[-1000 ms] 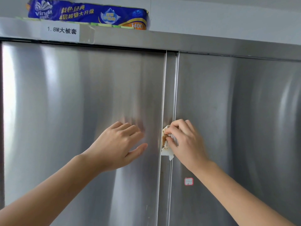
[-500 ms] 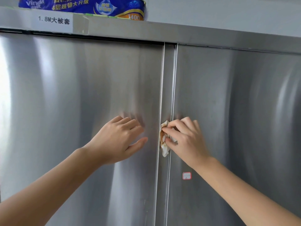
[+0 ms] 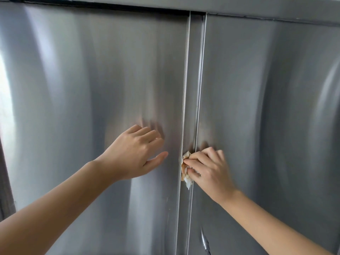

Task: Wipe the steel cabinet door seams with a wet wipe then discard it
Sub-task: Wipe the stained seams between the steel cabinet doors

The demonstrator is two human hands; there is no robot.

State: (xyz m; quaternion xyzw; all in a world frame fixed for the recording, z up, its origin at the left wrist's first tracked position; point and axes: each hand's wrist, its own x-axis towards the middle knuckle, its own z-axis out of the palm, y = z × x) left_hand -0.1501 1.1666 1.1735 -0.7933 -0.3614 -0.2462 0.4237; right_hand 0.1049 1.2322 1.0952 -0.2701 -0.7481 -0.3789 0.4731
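Observation:
Two steel cabinet doors fill the view, the left door [image 3: 82,107] and the right door [image 3: 266,107], with a narrow vertical seam strip [image 3: 193,80] between them. My right hand [image 3: 209,168] grips a crumpled wet wipe [image 3: 186,172], white with brown stains, and presses it onto the seam at mid height. My left hand [image 3: 136,153] rests flat on the left door just left of the seam, fingers straight and thumb spread.
The cabinet's top frame [image 3: 257,6] runs along the upper edge of the view. A dent [image 3: 205,243] marks the right door low down near the seam. A dark edge [image 3: 5,181] borders the left door.
The view has tilted down, so the tissue pack and label on top have left the frame. My right hand with the wipe has slid lower along the seam. My left hand stays pressed on the door.

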